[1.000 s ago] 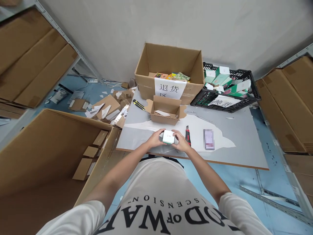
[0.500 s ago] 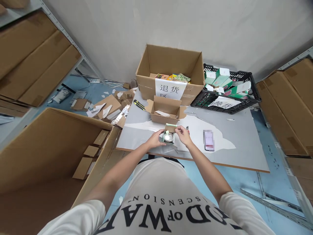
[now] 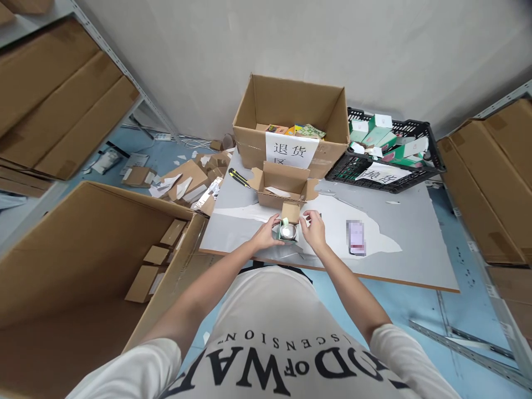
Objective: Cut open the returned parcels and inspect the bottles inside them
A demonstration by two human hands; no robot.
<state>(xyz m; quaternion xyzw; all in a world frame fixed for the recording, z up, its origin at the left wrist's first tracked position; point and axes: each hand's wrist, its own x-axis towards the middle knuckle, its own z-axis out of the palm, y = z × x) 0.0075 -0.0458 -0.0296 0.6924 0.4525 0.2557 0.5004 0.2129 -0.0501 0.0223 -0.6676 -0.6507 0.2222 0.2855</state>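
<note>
A small white and green carton point(image 3: 288, 230) stands on the grey table point(image 3: 399, 244) near its front edge. Its top flap is folded back, and a silvery round lid shows inside. My left hand point(image 3: 266, 235) grips the carton's left side. My right hand point(image 3: 313, 228) is at its right side with the fingers curled by the opened flap. A red utility knife is mostly hidden behind my right hand.
A small open brown box point(image 3: 282, 187) sits just behind the carton. Behind it stand a large labelled cardboard box point(image 3: 291, 124) and a black crate point(image 3: 386, 152) of green cartons. A phone point(image 3: 356, 237) and a yellow-black knife point(image 3: 239, 178) lie on the table. A big open carton point(image 3: 83, 266) stands at my left.
The carton was closed between both hands a second ago. Its top flap has been lifted and folded back, so the silvery lid inside now shows. My right hand moved slightly right.
</note>
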